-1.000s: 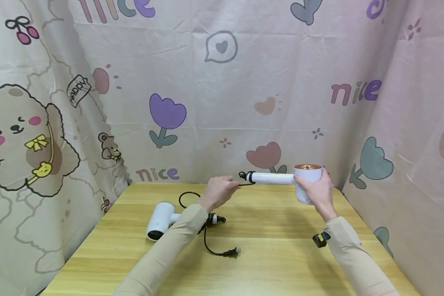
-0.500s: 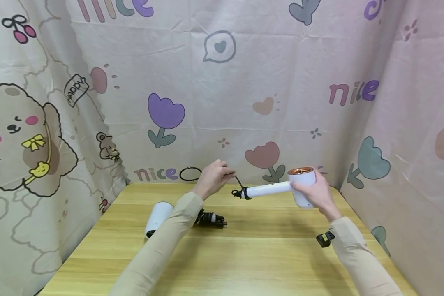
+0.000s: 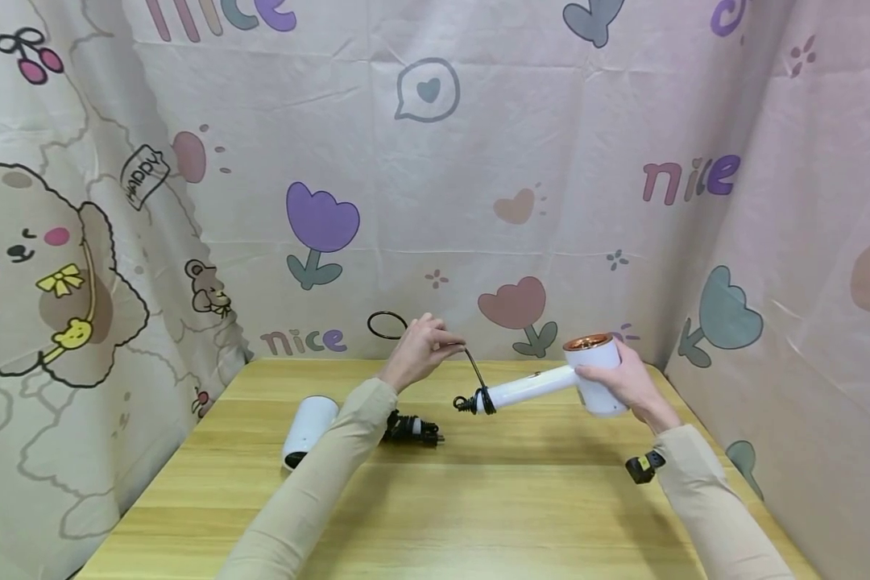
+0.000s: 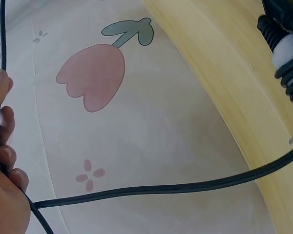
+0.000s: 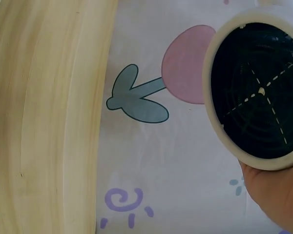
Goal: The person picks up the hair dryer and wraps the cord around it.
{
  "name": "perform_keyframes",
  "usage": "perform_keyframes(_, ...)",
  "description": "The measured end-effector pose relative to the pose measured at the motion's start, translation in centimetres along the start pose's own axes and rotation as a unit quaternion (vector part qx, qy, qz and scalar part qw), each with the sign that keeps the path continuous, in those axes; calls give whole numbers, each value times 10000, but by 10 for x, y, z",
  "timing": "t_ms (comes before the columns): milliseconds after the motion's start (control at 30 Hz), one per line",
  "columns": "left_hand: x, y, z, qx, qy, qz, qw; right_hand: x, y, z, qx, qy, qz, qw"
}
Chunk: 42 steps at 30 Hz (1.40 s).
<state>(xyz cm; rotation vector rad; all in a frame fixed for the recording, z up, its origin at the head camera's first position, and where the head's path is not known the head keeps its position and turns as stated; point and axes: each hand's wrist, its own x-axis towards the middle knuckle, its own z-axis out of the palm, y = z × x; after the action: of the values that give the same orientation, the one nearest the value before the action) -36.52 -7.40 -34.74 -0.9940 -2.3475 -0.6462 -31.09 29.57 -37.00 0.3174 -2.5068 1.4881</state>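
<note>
My right hand (image 3: 632, 379) grips the barrel of a white hair dryer (image 3: 532, 387) above the table, its copper-coloured end tilted up. The handle points left and down, with black cord wound round its tip. My left hand (image 3: 422, 350) pinches the black cord (image 3: 474, 369), which runs taut from that tip; a loop of it stands out behind the hand. In the left wrist view, the fingers curl round the cord (image 4: 151, 189). A dark round grille (image 5: 256, 92) at the dryer's other end fills the right of the right wrist view, the hand beneath it.
On the wooden table (image 3: 522, 507), a second white hair dryer (image 3: 308, 427) lies at the left, partly hidden by my left arm. Its black cord bundle (image 3: 406, 429) and plug lie beside that forearm. A patterned curtain (image 3: 435, 177) encloses the back and sides.
The held dryer has tilted, its handle tip dropping. My left hand has risen slightly, drawing the cord above the tip. The plug that dangled near the left forearm earlier is gone from there.
</note>
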Motion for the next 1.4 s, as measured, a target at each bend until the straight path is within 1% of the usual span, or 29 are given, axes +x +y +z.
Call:
perform_keyframes(100, -1, 0, 0, -34, -29, -66, 10000, 0, 0, -1, -20, -15, -40, 10000)
perform_keyframes(267, -1, 2, 4, -190, -271, -196, 9993, -1, 0, -2, -29, -78, -157, 9998)
perform_keyframes(433, -4, 3, 10, -385, -659, -331, 9965, -3, 0, -1, 76, -153, -304, 9994)
perform_keyframes(533, -7, 1, 13, -685, -910, -409, 9927, -5, 0, -1, 200, -152, -342, 9991)
perform_keyframes(633, -10, -3, 17, -963, -1095, -570, 9877, -7, 1, -1, 338, -160, -398, 9985)
perform_keyframes(700, -12, -5, 19, -1060, -1186, -723, 9846, -8, 2, -1, 433, -170, -446, 9979)
perform_keyframes(833, -15, -7, 23, -1197, -1217, -919, 9810, -9, 0, 0, 799, -127, -509, 9954)
perform_keyframes(933, -17, -6, 26, -1356, -1220, -1062, 9775, -10, -2, 1, 1188, -36, -507, 9916)
perform_keyframes(1033, -18, -5, 31, -1435, -1182, -1130, 9761, -9, -3, 3, 1719, 65, -363, 9844)
perform_keyframes(1167, -20, -2, 36, -1438, -1116, -1077, 9774, -7, -5, 6, 2386, 341, 37, 9705)
perform_keyframes(1300, -22, 0, 40, -1415, -1047, -1114, 9781, -3, -8, 9, 2609, 897, 581, 9594)
perform_keyframes(1367, -23, 2, 41, -1304, -1036, -1099, 9799, 0, -10, 11, 2720, 1207, 875, 9507)
perform_keyframes(1400, -22, 3, 41, -1231, -1048, -1038, 9814, 1, -11, 13, 2753, 1372, 1016, 9461)
